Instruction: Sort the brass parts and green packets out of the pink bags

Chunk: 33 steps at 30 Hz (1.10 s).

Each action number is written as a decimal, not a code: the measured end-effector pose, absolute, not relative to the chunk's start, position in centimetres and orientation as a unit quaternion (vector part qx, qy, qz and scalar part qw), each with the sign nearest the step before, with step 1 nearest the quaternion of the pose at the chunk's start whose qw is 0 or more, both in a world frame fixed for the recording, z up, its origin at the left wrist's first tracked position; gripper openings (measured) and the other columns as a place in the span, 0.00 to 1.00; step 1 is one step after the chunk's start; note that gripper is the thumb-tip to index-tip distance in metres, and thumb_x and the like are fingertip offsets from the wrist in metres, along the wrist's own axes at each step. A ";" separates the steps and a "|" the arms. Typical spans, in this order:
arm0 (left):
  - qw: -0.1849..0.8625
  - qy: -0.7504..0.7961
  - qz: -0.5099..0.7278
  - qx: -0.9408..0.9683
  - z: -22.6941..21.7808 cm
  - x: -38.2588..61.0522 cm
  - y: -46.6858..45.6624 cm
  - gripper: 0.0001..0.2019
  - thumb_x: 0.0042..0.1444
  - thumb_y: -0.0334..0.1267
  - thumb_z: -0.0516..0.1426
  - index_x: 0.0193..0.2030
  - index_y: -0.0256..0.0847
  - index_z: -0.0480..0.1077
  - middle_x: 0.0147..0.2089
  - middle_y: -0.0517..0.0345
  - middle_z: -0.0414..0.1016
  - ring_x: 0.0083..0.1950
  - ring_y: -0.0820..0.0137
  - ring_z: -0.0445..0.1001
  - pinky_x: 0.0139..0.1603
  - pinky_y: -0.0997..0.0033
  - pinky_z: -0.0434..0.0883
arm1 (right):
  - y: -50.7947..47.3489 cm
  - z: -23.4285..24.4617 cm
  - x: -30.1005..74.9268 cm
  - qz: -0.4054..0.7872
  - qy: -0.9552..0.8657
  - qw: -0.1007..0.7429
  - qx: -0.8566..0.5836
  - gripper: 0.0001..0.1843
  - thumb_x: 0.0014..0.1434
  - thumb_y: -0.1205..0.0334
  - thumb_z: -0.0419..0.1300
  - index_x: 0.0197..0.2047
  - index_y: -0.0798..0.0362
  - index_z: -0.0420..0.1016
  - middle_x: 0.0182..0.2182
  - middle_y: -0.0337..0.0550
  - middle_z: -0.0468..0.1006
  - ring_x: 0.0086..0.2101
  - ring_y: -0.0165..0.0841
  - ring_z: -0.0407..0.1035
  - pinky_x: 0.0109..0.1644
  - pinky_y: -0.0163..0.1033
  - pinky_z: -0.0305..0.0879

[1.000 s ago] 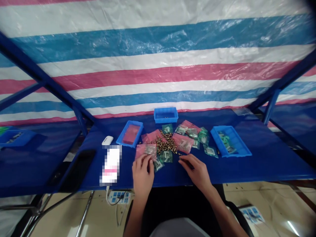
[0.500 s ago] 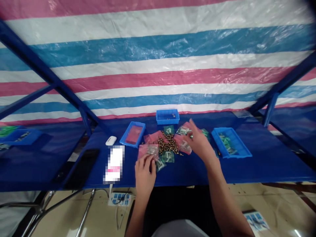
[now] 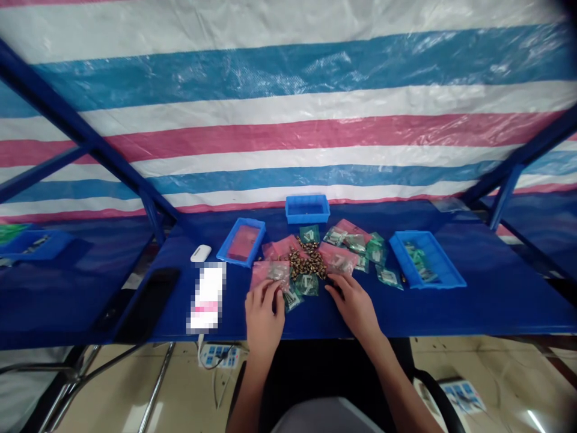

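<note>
On the blue table, a heap of small brass-coloured metal parts lies among pink and green clear bags. My left hand rests at the lower edge of a pink bag with grey contents, its fingers bent and apart, beside a green bag. Just below the heap's right side is my right hand, thumb and fingers apart, fingertips near another pink bag. I see nothing held in it. A further green bag lies between the hands. The undersides of my fingertips are hidden.
A blue tray stands at the back, one with pink bags at left, and one with green bags at right. Several filled bags lie right of the heap. A white case, a blurred-out phone and a dark phone are left.
My right hand has come down and left from above the right-hand bags to the heap's lower right. My left hand stays in place. The camera view has tilted slightly down.
</note>
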State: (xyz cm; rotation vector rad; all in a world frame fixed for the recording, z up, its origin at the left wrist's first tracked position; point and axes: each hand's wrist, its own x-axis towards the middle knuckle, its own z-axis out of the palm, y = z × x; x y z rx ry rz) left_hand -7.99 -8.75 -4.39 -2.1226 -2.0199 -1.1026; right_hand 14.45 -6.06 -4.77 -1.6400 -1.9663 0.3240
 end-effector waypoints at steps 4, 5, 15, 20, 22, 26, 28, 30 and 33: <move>0.005 -0.647 -0.353 -0.676 -4.4 -8.0 -8.8 0.12 0.63 0.34 0.56 0.52 0.44 0.74 0.52 0.51 0.74 0.52 0.60 0.70 0.57 0.57 0.67 | -5.8 -5.0 14.0 0.072 -0.725 0.261 -0.633 0.12 0.68 0.58 0.53 0.49 0.52 0.73 0.44 0.49 0.77 0.40 0.41 0.75 0.40 0.41 0.70; 0.005 -0.647 -0.353 -0.676 -4.4 -8.0 -8.8 0.12 0.63 0.34 0.56 0.52 0.44 0.74 0.52 0.51 0.74 0.52 0.59 0.70 0.57 0.57 0.67 | -5.6 -5.0 14.0 0.069 -0.724 0.259 -0.636 0.11 0.69 0.59 0.53 0.48 0.52 0.73 0.43 0.48 0.77 0.40 0.41 0.75 0.39 0.41 0.69; 0.006 -0.646 -0.352 -0.677 -4.6 -8.1 -8.8 0.12 0.63 0.34 0.56 0.52 0.44 0.73 0.52 0.51 0.74 0.52 0.60 0.70 0.56 0.56 0.68 | -6.0 -5.1 16.3 0.058 -0.762 0.249 -0.594 0.08 0.70 0.60 0.51 0.41 0.51 0.69 0.37 0.46 0.76 0.38 0.39 0.74 0.39 0.40 0.67; 0.009 -0.644 -0.352 -0.679 -4.6 -8.0 -8.9 0.12 0.63 0.34 0.56 0.52 0.44 0.73 0.53 0.51 0.74 0.52 0.60 0.70 0.56 0.56 0.67 | -6.5 -4.7 16.9 0.071 -0.762 0.225 -0.603 0.09 0.70 0.59 0.51 0.39 0.50 0.69 0.34 0.45 0.76 0.35 0.39 0.74 0.35 0.40 0.67; 0.010 -0.645 -0.350 -0.679 -4.6 -8.0 -8.9 0.12 0.63 0.34 0.56 0.52 0.44 0.73 0.53 0.51 0.74 0.52 0.60 0.70 0.56 0.56 0.67 | -6.7 -4.3 16.9 0.103 -0.759 0.250 -0.592 0.08 0.69 0.60 0.52 0.39 0.50 0.69 0.34 0.44 0.76 0.34 0.37 0.74 0.35 0.39 0.67; 0.011 -0.647 -0.348 -0.678 -4.6 -8.0 -8.8 0.12 0.63 0.34 0.56 0.52 0.45 0.73 0.53 0.51 0.74 0.52 0.59 0.70 0.56 0.56 0.67 | -7.4 -3.2 16.5 0.197 -0.744 0.323 -0.551 0.05 0.68 0.60 0.55 0.42 0.49 0.71 0.37 0.40 0.77 0.33 0.32 0.75 0.38 0.35 0.69; 0.010 -0.646 -0.349 -0.678 -4.6 -8.0 -8.8 0.12 0.64 0.34 0.55 0.52 0.45 0.73 0.53 0.50 0.74 0.52 0.59 0.71 0.56 0.56 0.67 | -7.7 -2.6 16.2 0.217 -0.738 0.350 -0.535 0.05 0.67 0.60 0.56 0.43 0.49 0.72 0.36 0.40 0.78 0.32 0.30 0.74 0.38 0.34 0.70; 0.008 -0.647 -0.351 -0.677 -4.5 -8.0 -8.9 0.12 0.64 0.34 0.55 0.52 0.45 0.73 0.53 0.50 0.73 0.52 0.59 0.70 0.56 0.56 0.67 | -8.0 -1.8 15.8 0.204 -0.737 0.381 -0.520 0.05 0.67 0.62 0.56 0.44 0.49 0.73 0.37 0.40 0.78 0.31 0.30 0.74 0.39 0.34 0.71; 0.001 -0.647 -0.352 -0.677 -4.6 -8.0 -8.9 0.12 0.64 0.34 0.55 0.53 0.44 0.73 0.53 0.51 0.73 0.52 0.59 0.70 0.57 0.56 0.67 | -7.9 0.3 15.0 0.128 -0.730 0.449 -0.499 0.06 0.66 0.64 0.58 0.45 0.49 0.74 0.39 0.41 0.79 0.35 0.30 0.76 0.43 0.35 0.72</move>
